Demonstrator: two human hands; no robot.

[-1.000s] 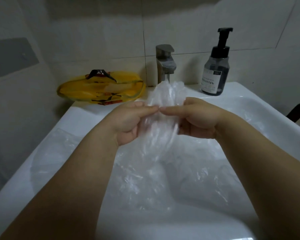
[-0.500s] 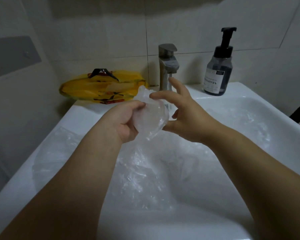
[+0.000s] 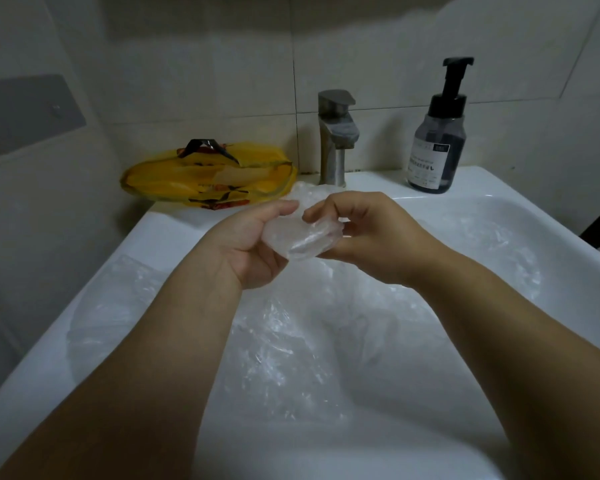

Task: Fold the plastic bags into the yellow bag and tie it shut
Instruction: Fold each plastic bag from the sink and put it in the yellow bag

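- A white washbasin [image 3: 174,230] stood against a tiled wall, with the tap [image 3: 335,140] at twelve o'clock and a dark pump bottle [image 3: 435,147] at two o'clock on its ledge.
- The yellow bag [image 3: 201,174] lay flat on the ledge at ten o'clock, apart from both hands and not yet tied.
- A second earlier the clear plastic bag [image 3: 302,239] had hung as a long strip between the hands; now it was a small flat packet.
- The left hand [image 3: 253,244] cradled that packet, fingers curled beneath and thumb on top.
- The right hand [image 3: 371,230], spread open half a second before, had closed again and pinched the packet's right edge between thumb and forefinger.
- This bag looked folded enough to go into the yellow one.
- More loose clear bags [image 3: 284,351] lay crumpled in the basin at six o'clock, so most of the folding seemed to remain.
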